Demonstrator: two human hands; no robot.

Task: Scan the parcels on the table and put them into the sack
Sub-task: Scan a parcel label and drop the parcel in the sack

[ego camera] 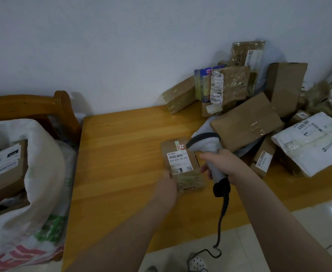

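Note:
A small brown parcel [180,163] with a white barcode label lies at the middle of the wooden table [122,163]. My left hand [166,190] holds its near left corner. My right hand [219,163] grips a grey handheld scanner [206,146], whose head points down at the parcel's label. The scanner's black cable [221,218] hangs off the table's front edge. At the left stands an open white sack [35,183] with a labelled brown box [6,169] inside it.
A heap of brown boxes and wrapped parcels [245,122] fills the table's right side against the white wall, with a white mailer bag [312,142] at the far right. A wooden chair back [43,107] rises behind the sack. Tiled floor lies below.

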